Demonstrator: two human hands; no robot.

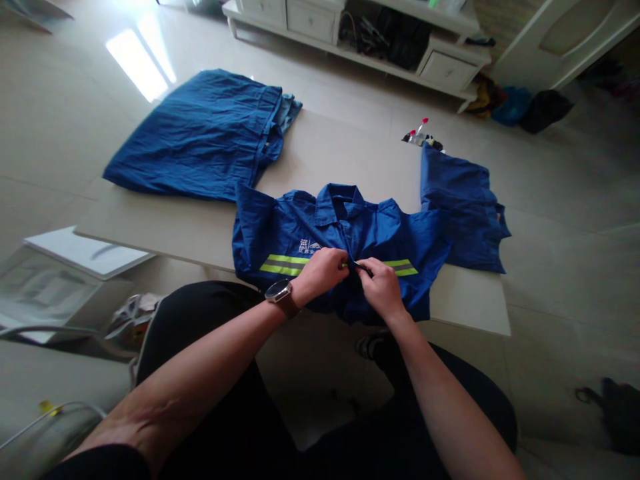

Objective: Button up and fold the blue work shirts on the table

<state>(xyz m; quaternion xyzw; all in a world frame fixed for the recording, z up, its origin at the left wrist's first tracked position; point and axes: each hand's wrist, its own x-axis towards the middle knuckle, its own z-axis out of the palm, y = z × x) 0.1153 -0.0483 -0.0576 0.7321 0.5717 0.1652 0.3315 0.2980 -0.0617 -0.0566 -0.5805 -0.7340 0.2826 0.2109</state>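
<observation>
A blue work jacket [295,223] with yellow-and-grey reflective bands lies across the near side of the table, its collar pointing away from me. My left hand [325,270], with a watch on the wrist, pinches the front edge of the jacket near the middle of the chest. Close beside it, my right hand [381,283] grips the opposite front edge. The two hands nearly meet at the jacket's front opening. Whatever small fastening lies between the fingertips is too small to make out. The jacket's lower part hangs over the table's near edge.
Folded blue garments [195,140] lie at the table's left, and another folded blue garment [463,200] at its right. Bottles with red caps [417,133] show beyond the pale table [340,143]. A white cabinet [310,23] stands behind. A white box [65,280] is at left.
</observation>
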